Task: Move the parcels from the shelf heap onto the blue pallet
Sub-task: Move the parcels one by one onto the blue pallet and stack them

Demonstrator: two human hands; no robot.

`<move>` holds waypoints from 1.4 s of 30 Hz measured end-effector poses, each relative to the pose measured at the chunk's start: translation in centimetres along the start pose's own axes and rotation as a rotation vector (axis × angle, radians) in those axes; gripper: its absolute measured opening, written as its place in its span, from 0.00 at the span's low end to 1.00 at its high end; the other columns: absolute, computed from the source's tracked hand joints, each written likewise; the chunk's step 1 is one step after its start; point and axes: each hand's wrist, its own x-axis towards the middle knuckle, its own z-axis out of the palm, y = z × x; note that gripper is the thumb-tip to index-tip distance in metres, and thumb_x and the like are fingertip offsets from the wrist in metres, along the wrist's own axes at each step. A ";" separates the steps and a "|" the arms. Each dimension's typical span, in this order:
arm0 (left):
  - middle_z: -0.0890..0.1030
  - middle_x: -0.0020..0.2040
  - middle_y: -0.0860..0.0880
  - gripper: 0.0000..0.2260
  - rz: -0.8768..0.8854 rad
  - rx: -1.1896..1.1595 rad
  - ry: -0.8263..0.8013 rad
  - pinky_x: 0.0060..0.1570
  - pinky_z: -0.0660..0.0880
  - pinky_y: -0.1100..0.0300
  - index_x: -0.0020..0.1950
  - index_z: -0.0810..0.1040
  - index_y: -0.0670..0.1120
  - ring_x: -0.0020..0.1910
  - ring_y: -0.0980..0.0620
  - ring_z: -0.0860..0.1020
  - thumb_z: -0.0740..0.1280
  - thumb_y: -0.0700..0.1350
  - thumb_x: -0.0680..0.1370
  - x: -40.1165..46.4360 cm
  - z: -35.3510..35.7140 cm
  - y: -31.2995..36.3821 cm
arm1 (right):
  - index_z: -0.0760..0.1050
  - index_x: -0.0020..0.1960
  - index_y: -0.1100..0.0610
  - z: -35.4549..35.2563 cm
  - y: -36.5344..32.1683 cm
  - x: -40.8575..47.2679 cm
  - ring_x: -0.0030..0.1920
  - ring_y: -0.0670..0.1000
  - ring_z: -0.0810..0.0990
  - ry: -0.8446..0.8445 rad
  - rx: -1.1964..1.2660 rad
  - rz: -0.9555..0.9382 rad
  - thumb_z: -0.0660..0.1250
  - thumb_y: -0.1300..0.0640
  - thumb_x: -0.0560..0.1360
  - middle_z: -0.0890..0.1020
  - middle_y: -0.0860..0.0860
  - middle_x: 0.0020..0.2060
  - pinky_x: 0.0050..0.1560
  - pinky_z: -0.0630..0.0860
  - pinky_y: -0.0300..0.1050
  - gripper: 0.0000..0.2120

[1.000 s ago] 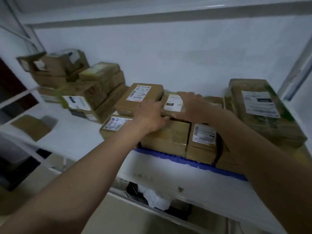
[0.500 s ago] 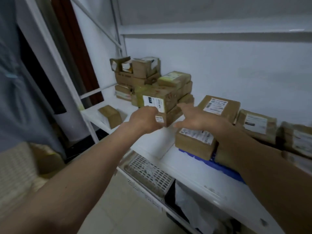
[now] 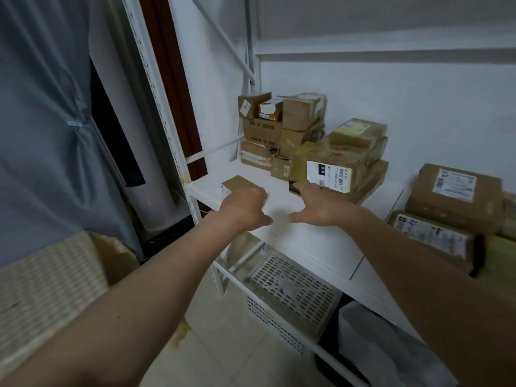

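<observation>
**boxmover22:** both hands are empty right now. The left hand point(image 3: 242, 208) hovers over the shelf point(image 3: 304, 233) with its fingers curled loosely, holding nothing, just in front of a small flat parcel point(image 3: 237, 183) lying alone near the shelf's left edge. The right hand point(image 3: 318, 205) is spread open with straight fingers, its tips at the base of the heap point(image 3: 315, 141) in the back corner, right under the box with the big white label point(image 3: 329, 174). The parcels already moved point(image 3: 446, 208) sit off to the right. I think the pallet is under them, but no blue shows from here, so can't swear to it

**shelf_rat:** what'd worry me is that heap. It's stacked unevenly, and the labelled box sits on top of the flat ones and overhangs a bit. Pull it with one hand from the bottom corner and I'd guess the ones leaning against it slide or tip forward off the shelf

**boxmover22:** yeah, and the small flat one sits close to the edge, so a stray knuckle could knock it to the floor

**shelf_rat:** so get both hands round the labelled box, lift it straight up, no dragging
</observation>
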 end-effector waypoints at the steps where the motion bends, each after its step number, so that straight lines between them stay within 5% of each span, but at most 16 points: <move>1: 0.77 0.60 0.46 0.24 -0.001 -0.002 -0.005 0.53 0.77 0.52 0.65 0.74 0.44 0.55 0.46 0.76 0.72 0.52 0.73 0.2 0.0 -0.6 | 0.47 0.79 0.53 0.3 -0.3 0.4 0.76 0.58 0.55 -0.001 -0.001 0.006 0.67 0.43 0.75 0.53 0.54 0.77 0.71 0.59 0.54 0.42; 9: 0.77 0.60 0.46 0.23 0.007 -0.016 -0.050 0.50 0.75 0.55 0.66 0.72 0.45 0.57 0.47 0.76 0.72 0.52 0.74 3.7 1.4 -3.4 | 0.49 0.78 0.54 1.5 -0.5 4.7 0.75 0.59 0.57 -0.008 -0.017 0.048 0.69 0.42 0.73 0.57 0.55 0.76 0.72 0.61 0.58 0.44; 14: 0.76 0.56 0.49 0.23 0.061 0.005 -0.070 0.43 0.71 0.58 0.64 0.75 0.48 0.59 0.47 0.75 0.72 0.54 0.72 8.2 1.7 -3.3 | 0.55 0.76 0.59 0.7 0.5 7.5 0.71 0.59 0.63 -0.012 -0.012 0.088 0.68 0.44 0.74 0.62 0.58 0.73 0.67 0.65 0.52 0.38; 17: 0.71 0.68 0.48 0.28 0.076 -0.015 -0.080 0.53 0.70 0.58 0.72 0.68 0.50 0.66 0.48 0.70 0.72 0.53 0.73 11.6 0.8 -2.4 | 0.61 0.71 0.59 -1.1 2.0 9.8 0.66 0.59 0.68 0.034 0.014 0.114 0.69 0.44 0.74 0.67 0.58 0.68 0.62 0.68 0.51 0.34; 21: 0.70 0.71 0.47 0.29 0.149 -0.053 -0.078 0.60 0.70 0.56 0.72 0.67 0.49 0.68 0.47 0.70 0.73 0.50 0.73 16.6 -0.3 0.0 | 0.63 0.73 0.58 -4.1 4.6 11.4 0.72 0.55 0.64 0.164 0.055 0.076 0.68 0.52 0.76 0.67 0.54 0.70 0.67 0.60 0.42 0.30; 24: 0.74 0.66 0.48 0.31 0.202 -0.109 -0.078 0.58 0.73 0.54 0.70 0.68 0.51 0.63 0.46 0.73 0.75 0.50 0.70 20.7 -0.2 2.0 | 0.64 0.72 0.56 -6.1 7.7 13.3 0.71 0.57 0.63 0.281 0.059 0.185 0.66 0.47 0.76 0.67 0.55 0.70 0.70 0.62 0.52 0.28; 27: 0.72 0.68 0.48 0.39 0.226 -0.137 -0.080 0.62 0.72 0.49 0.71 0.65 0.51 0.66 0.45 0.71 0.77 0.56 0.64 24.9 0.5 3.6 | 0.60 0.73 0.57 -7.7 11.0 14.7 0.70 0.60 0.61 0.409 0.102 0.368 0.65 0.43 0.75 0.63 0.58 0.70 0.68 0.63 0.54 0.33; 31: 0.60 0.76 0.46 0.57 0.168 -0.228 -0.129 0.70 0.63 0.43 0.78 0.49 0.55 0.75 0.42 0.59 0.78 0.64 0.58 29.3 1.9 4.4 | 0.52 0.76 0.58 -7.8 14.4 16.4 0.70 0.61 0.60 0.448 0.216 0.491 0.65 0.37 0.73 0.60 0.59 0.72 0.70 0.62 0.57 0.43; 35: 0.65 0.74 0.50 0.62 0.177 -0.451 -0.176 0.69 0.66 0.46 0.78 0.46 0.56 0.73 0.46 0.63 0.81 0.62 0.54 31.5 3.1 4.2 | 0.51 0.76 0.55 -6.5 16.4 18.7 0.70 0.60 0.62 0.437 0.390 0.557 0.67 0.29 0.63 0.64 0.56 0.70 0.69 0.64 0.60 0.52; 39: 0.71 0.68 0.50 0.60 0.146 -0.565 -0.233 0.67 0.70 0.48 0.75 0.56 0.52 0.69 0.48 0.69 0.83 0.60 0.49 32.7 4.2 3.8 | 0.52 0.76 0.49 -3.8 20.9 21.5 0.64 0.60 0.73 0.455 0.625 0.586 0.68 0.25 0.55 0.68 0.57 0.67 0.61 0.75 0.60 0.57; 42: 0.75 0.65 0.50 0.46 0.178 -0.587 -0.295 0.66 0.71 0.49 0.69 0.67 0.50 0.65 0.48 0.72 0.83 0.54 0.55 32.6 3.9 3.9 | 0.48 0.76 0.53 -5.1 17.4 19.4 0.68 0.60 0.69 0.504 0.707 0.585 0.69 0.31 0.59 0.64 0.58 0.70 0.64 0.72 0.61 0.56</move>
